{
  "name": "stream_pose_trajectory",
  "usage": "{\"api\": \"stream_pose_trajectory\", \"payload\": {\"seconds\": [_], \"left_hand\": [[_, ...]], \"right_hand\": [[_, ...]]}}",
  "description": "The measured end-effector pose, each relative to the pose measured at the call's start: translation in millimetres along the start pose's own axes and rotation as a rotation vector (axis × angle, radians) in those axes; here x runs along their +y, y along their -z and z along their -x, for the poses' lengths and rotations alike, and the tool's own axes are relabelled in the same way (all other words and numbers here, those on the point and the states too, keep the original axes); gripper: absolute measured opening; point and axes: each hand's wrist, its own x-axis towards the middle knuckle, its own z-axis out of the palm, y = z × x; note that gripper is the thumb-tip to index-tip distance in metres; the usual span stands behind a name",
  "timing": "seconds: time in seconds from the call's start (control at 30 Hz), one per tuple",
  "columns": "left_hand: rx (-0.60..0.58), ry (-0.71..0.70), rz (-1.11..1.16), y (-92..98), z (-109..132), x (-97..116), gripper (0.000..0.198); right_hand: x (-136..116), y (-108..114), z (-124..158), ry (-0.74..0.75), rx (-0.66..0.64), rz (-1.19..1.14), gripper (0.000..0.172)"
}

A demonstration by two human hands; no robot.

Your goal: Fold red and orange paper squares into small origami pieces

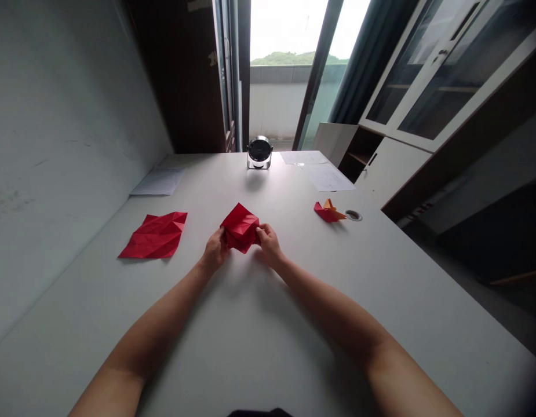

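A partly folded red paper is held just above the white table in front of me. My left hand pinches its left lower side, fingers closed on the paper. At the paper's right lower edge, my right hand grips it the same way. The paper bulges upward in creased facets between the two hands.
A creased red sheet lies flat to the left. A small folded red and orange paper figure sits at the right beside a cable hole. A small round device and white papers lie at the far edge.
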Motion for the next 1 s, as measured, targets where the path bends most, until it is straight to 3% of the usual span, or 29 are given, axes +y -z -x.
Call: {"api": "stream_pose_trajectory", "payload": {"seconds": [0.2,0.4,0.53,0.7,0.83,1.0], "left_hand": [[-0.041,0.142,-0.047,-6.2,8,4,0.045],[-0.155,0.087,-0.13,-12.7,16,7,0.035],[-0.114,0.056,-0.128,-13.5,15,1,0.033],[-0.015,0.027,-0.036,-11.1,11,-1,0.035],[-0.039,0.031,0.011,-10.0,11,-1,0.038],[-0.03,0.015,0.041,-8.8,9,-2,0.034]], "right_hand": [[-4,-3,6,0.234,0.012,0.208,0.022],[-11,3,6,0.292,0.109,0.391,0.021],[-12,3,8,0.282,0.109,0.429,0.019],[-19,-2,18,0.474,0.045,0.562,0.017],[-23,-3,20,0.566,0.039,0.634,0.014],[-19,-1,14,0.562,0.077,0.588,0.009]]}}
